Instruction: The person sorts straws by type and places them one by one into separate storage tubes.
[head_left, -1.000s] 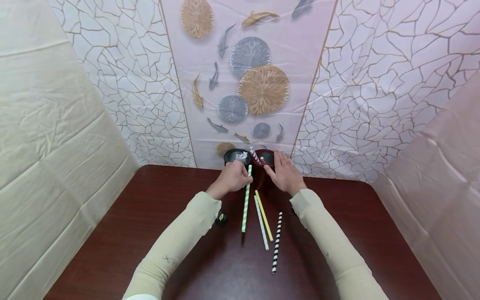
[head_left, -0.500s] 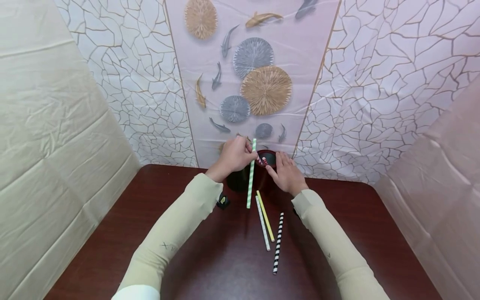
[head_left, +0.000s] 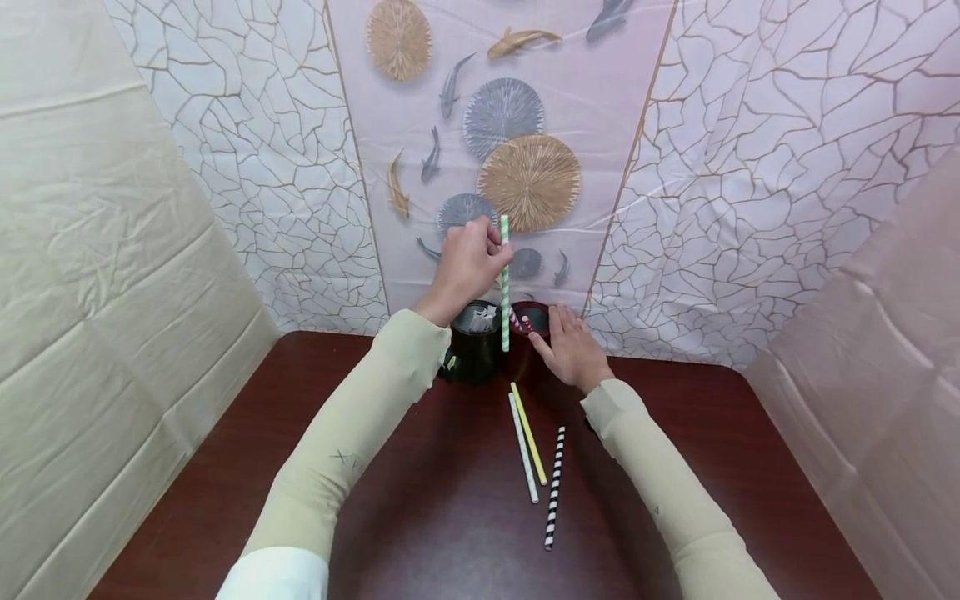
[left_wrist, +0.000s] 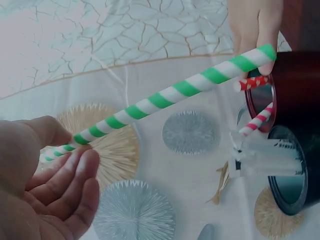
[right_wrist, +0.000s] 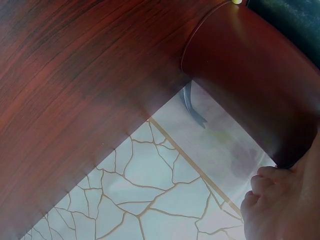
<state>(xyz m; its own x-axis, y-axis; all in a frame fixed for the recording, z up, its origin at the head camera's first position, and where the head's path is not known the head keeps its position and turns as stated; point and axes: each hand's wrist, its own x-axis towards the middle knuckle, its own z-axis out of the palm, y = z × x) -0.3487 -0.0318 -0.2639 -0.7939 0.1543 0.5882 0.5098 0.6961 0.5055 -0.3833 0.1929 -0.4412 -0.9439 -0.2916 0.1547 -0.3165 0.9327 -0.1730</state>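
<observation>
My left hand pinches a green-and-white striped paper straw between thumb and fingers. The straw is nearly upright in the head view, its lower end overlapping the cups. Below it, a dark red cup holds a red dotted straw and a pink-striped straw. With fingers extended, my right hand rests against the red cup's right side, thumb at the near rim. Beside it on the left stands a black cup with crumpled clear wrapping with dark print sticking out of its mouth.
On the dark wooden table lie a yellow straw, a pale speckled straw and a black-and-white striped straw. A patterned cloth backdrop rises right behind the cups.
My left hand has risen from in front of the black cup, lifting the green-striped straw up over the cups. My right hand stays at the red cup.
</observation>
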